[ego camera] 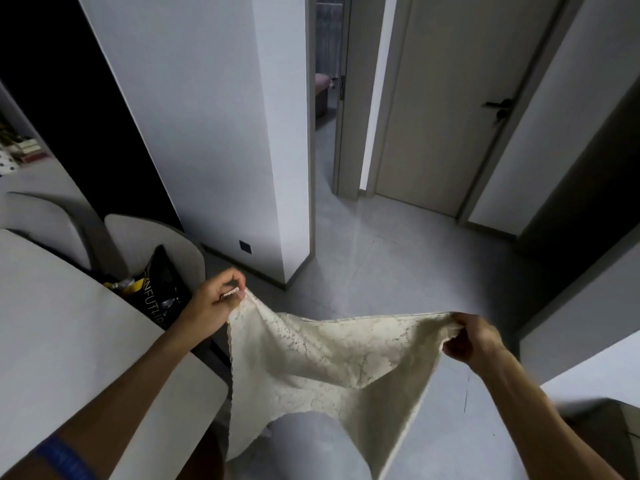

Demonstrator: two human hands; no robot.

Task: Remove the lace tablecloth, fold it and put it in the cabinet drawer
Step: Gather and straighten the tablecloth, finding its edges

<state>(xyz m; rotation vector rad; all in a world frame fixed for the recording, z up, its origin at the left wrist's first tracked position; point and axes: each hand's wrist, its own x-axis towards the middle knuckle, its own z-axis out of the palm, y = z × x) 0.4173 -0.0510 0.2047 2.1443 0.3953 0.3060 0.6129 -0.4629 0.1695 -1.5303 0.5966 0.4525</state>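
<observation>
The cream lace tablecloth (311, 362) hangs in the air in front of me, stretched between both hands and draped down over my knee. My left hand (216, 301) pinches its upper left corner near the chair. My right hand (472, 337) grips the bunched upper right corner at about the same height. The cloth looks doubled over, its lower part falling toward the floor. No cabinet drawer shows clearly in this view.
A white table (69, 341) fills the lower left, with two grey chairs (152, 244) behind it and a black bag (161, 289) on one seat. A white pillar (225, 133) stands ahead, a closed door (450, 116) beyond. A cabinet corner (602, 427) is at lower right.
</observation>
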